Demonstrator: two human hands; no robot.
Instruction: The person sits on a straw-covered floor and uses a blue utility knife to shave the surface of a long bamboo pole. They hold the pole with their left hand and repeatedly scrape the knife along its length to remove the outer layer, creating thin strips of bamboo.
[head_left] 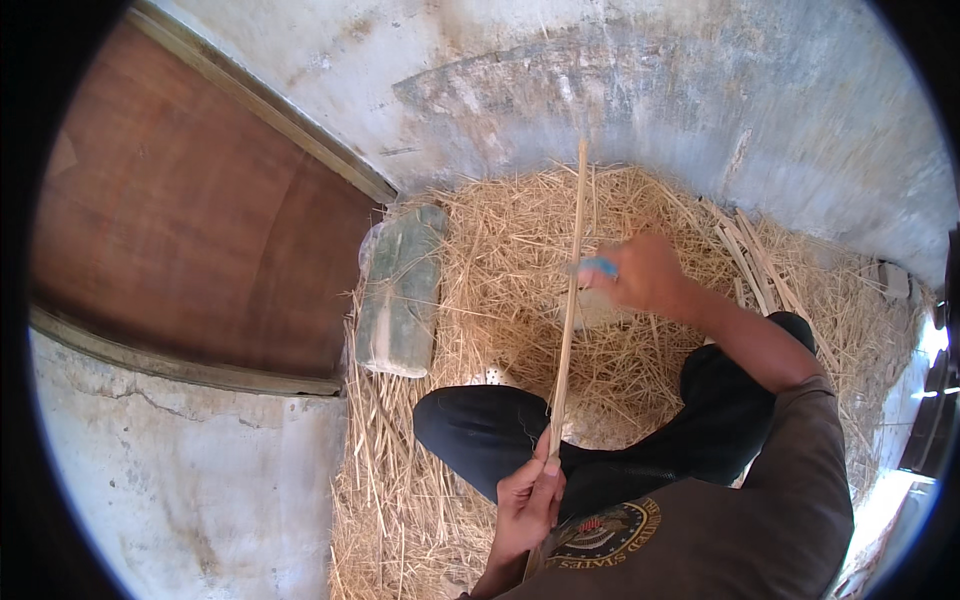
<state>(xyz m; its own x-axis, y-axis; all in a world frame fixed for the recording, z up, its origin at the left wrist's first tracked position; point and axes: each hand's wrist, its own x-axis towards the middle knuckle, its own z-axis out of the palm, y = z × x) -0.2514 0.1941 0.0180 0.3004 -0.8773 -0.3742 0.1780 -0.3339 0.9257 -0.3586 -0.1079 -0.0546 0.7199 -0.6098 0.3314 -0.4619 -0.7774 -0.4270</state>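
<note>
My left hand (530,495), low in the head view close to my body, is closed round the lower end of a long, narrow bamboo strip (571,325). The strip runs upward and away from me, over the litter of shavings, its far end near the wall. My right hand (645,275), smeared by motion, is beside the upper half of the strip with its fingers curled. Something small and blue (598,267) shows at those fingers, against the strip; whether it is a tool or a finger wrap I cannot tell.
Pale shavings (500,225) cover the floor around my crossed legs. A thick grey-green block or log section (402,290) lies at the left, before a brown door panel (200,200). Several split strips (755,260) lie at the right. A stained wall (650,90) stands ahead.
</note>
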